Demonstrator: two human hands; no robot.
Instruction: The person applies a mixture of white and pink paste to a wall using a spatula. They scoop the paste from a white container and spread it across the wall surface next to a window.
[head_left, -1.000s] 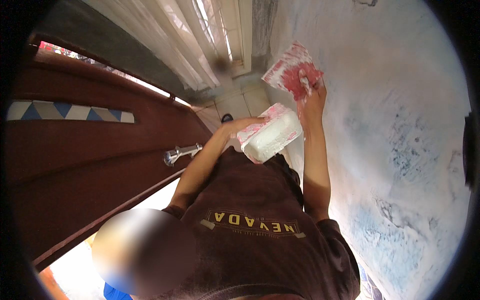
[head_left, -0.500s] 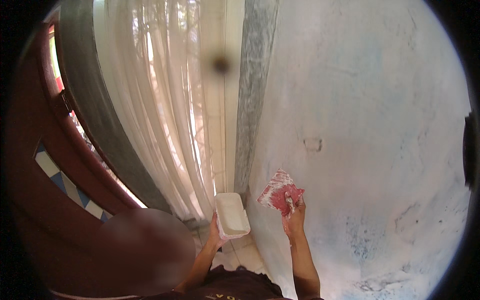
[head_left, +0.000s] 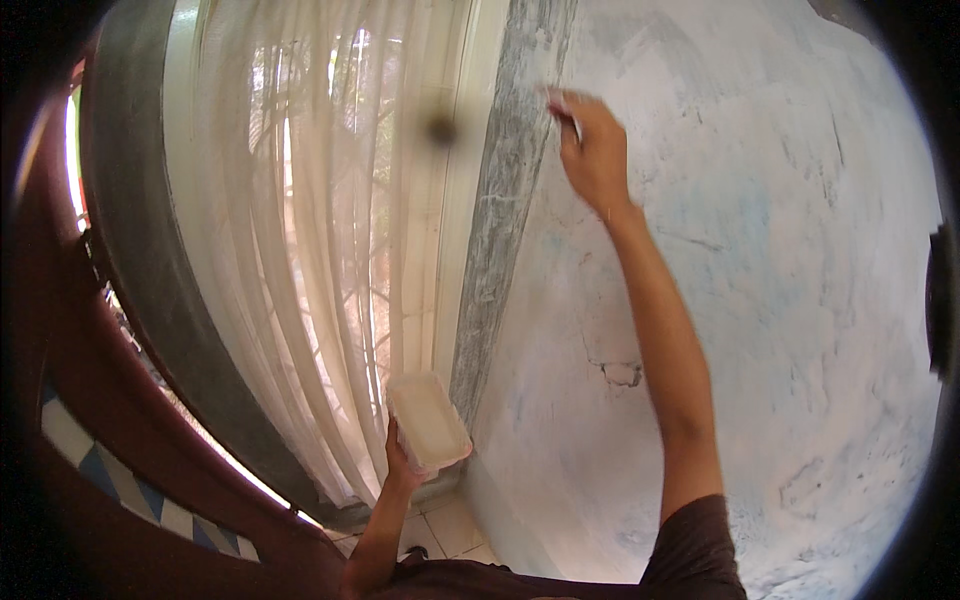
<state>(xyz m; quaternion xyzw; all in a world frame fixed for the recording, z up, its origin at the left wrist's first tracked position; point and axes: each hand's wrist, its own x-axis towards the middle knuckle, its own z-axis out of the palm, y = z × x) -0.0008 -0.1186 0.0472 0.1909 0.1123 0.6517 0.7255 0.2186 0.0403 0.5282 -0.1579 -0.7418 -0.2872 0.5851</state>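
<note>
Low in front of me, my left hand (head_left: 399, 462) grips the side of a rectangular white plastic tub (head_left: 430, 422) with pale putty inside. My right arm is stretched up along the wall, and my right hand (head_left: 597, 160) is closed on a putty spreader (head_left: 560, 95), seen almost edge-on and partly blurred. The spreader is at the wall's left edge, by the grey strip; whether its blade touches cannot be told. White, patchy putty covers the wall (head_left: 740, 330), with bluish areas showing through.
A rough grey strip (head_left: 500, 200) runs down between the wall and a cream frame. Sheer white curtains (head_left: 310, 250) hang to the left. Beyond them are a dark grey post (head_left: 140, 200) and a dark red panel with blue and white tiles (head_left: 120, 480). Below lie pale floor tiles (head_left: 450, 530).
My right hand has swung up and away along the wall with the spreader. The tub in my left hand has shifted slightly left, and the view has tilted.
</note>
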